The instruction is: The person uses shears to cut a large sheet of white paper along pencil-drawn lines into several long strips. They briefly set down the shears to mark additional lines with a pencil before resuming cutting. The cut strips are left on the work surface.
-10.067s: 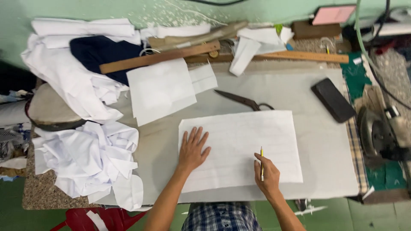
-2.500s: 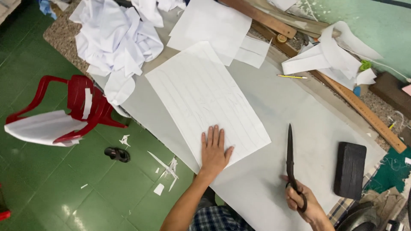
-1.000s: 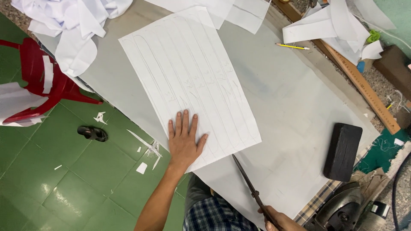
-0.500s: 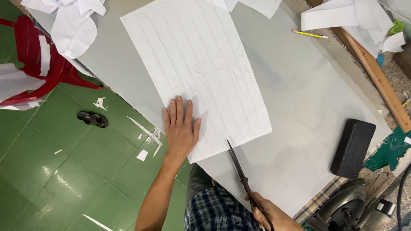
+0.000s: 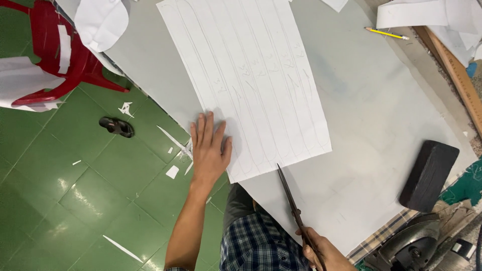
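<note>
The left hand [image 5: 208, 150] is lying flat, fingers [image 5: 205, 128] spread open, pressing the near left corner of the white paper sheet [image 5: 251, 80] against the grey bench [image 5: 381, 130]. The sheet, pencilled with long parallel strips, is lying across the bench with that corner close to the bench edge. The right hand [image 5: 321, 248] is closed around the handles of the dark scissors [image 5: 293, 213], whose tip is touching or just reaching the sheet's near edge; the blades appear nearly closed.

Risks noted: only one corner is being held down, so the far part of the sheet is lying free and could swing or buckle under the blades, pulling a cut off its pencilled line. The holding hand is sitting near the blade tip, so a slip could bring the point toward the thumb. A yellow pencil [image 5: 386, 33] and a black block [image 5: 428, 175] are lying well apart.
</note>
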